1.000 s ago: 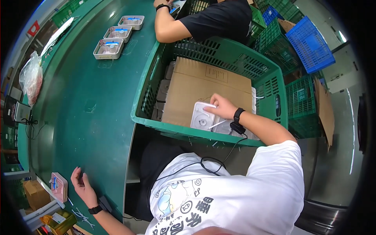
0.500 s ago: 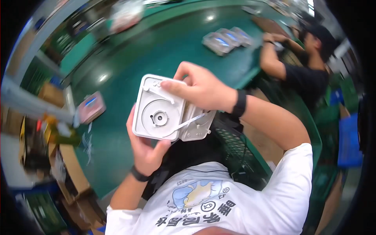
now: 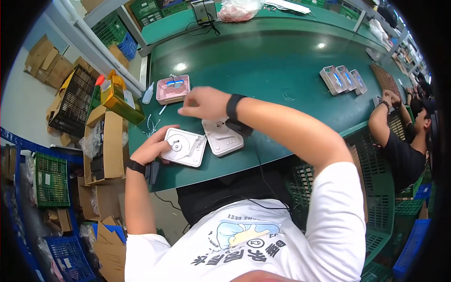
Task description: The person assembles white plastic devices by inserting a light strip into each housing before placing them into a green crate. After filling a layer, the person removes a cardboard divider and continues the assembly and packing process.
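My left hand (image 3: 149,149) grips a white square plastic casing (image 3: 191,154), its thumb on the face beside a round, turntable-like recess with a small hub. The casing is low over the green table near its front edge. Just right of it lies a second white casing (image 3: 224,141), partly covered by my right wrist. My right hand (image 3: 206,102) is raised above that second casing, beside a pink open box (image 3: 164,96). Its thumb and forefinger point left and stand apart; nothing shows between them. The other fingers are folded out of sight.
Left of the pink box stand a small bottle (image 3: 148,94) and a yellow-green can (image 3: 123,104). Thin white wires (image 3: 152,124) lie by my left hand. Several clear boxes (image 3: 332,81) sit at the right, near a co-worker (image 3: 399,136). Cartons (image 3: 112,145) crowd the left side.
Both casings, held up together before, are now lower and apart, the second one at the table. My right hand has let go and moved up and left. The view has shifted.
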`<state>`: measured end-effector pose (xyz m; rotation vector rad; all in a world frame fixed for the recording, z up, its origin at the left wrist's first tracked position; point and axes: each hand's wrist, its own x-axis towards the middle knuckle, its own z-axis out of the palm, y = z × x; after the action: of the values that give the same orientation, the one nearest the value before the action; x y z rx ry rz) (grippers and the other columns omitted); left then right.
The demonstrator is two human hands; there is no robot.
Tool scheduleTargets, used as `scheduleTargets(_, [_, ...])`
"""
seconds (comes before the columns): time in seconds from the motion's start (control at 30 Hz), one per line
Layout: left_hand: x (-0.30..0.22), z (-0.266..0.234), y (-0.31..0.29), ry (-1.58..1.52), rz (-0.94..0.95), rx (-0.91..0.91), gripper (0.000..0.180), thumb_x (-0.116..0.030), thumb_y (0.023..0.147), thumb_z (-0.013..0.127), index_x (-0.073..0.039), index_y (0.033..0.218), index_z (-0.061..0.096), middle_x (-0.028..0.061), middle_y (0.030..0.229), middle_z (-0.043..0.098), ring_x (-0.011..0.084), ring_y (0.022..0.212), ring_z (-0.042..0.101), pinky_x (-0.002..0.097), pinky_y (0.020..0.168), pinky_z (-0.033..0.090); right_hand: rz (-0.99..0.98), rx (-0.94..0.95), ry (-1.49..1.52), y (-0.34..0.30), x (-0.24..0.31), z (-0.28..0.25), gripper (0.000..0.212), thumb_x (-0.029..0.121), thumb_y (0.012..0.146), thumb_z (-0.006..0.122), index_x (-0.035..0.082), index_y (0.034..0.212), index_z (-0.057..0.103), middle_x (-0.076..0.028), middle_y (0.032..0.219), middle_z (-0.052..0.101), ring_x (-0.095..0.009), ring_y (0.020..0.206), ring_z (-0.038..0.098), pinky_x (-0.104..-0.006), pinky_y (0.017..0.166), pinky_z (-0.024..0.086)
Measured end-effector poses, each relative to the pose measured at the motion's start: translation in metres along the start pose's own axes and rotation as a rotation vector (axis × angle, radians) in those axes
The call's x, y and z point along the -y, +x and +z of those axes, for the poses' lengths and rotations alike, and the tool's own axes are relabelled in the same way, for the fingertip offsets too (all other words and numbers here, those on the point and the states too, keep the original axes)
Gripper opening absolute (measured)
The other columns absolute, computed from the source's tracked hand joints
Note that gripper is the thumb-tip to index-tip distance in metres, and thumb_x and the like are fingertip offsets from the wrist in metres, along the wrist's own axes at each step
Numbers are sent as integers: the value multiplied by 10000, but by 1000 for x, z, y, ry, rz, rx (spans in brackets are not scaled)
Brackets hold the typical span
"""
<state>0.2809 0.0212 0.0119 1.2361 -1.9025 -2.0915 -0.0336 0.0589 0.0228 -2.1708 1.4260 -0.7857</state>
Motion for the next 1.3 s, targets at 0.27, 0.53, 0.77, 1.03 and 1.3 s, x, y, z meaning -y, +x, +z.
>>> scheduleTargets(0.27, [-4, 16, 23, 649, 502, -300, 556, 36, 981, 594, -27, 1526, 686, 182, 1476, 721, 308, 1410, 659, 411, 1209, 480, 323, -877, 386, -300, 38, -179, 252, 296, 1132, 743, 57, 1054, 758, 0, 945, 735, -89, 827, 702, -267, 791, 590])
scheduleTargets(0.53, [-32, 115, 47, 1079, 834, -249, 767, -249, 975, 789, -127, 1691, 542, 220, 1861, 309, 441, 1687, 333, 585, 1346, 275, 1820, -884, 182, -789, 70, -7, 487, 553, 1064, 774, 75, 983, 725, -9, 943, 723, -96, 773, 655, -279, 703, 513])
scheduleTargets(0.77, [-35, 129, 53, 1499, 742, -139, 897, -250, 899, 873, -93, 1708, 518, 222, 1841, 351, 467, 1649, 381, 552, 1328, 319, 2003, -552, 311, -834, 143, 106, 604, 657, 1015, 784, 62, 1090, 714, -44, 962, 721, -156, 848, 651, -349, 753, 534])
scheduleTargets(1.03, [-28, 121, 60, 1409, 783, -197, 879, -249, 909, 852, -120, 1714, 521, 185, 1841, 373, 448, 1655, 387, 592, 1328, 315, 1759, -510, 163, -787, 137, 103, 587, 620, 993, 833, 66, 1107, 674, -45, 886, 658, -176, 822, 630, -356, 742, 530])
scheduleTargets(1.3, [-25, 130, 52, 1468, 726, -301, 891, -240, 882, 847, -152, 1711, 532, 163, 1842, 379, 430, 1687, 349, 700, 1339, 233, 1726, -563, 87, -754, 122, 82, 581, 601, 965, 873, 49, 980, 694, -76, 835, 695, -182, 782, 645, -361, 725, 540])
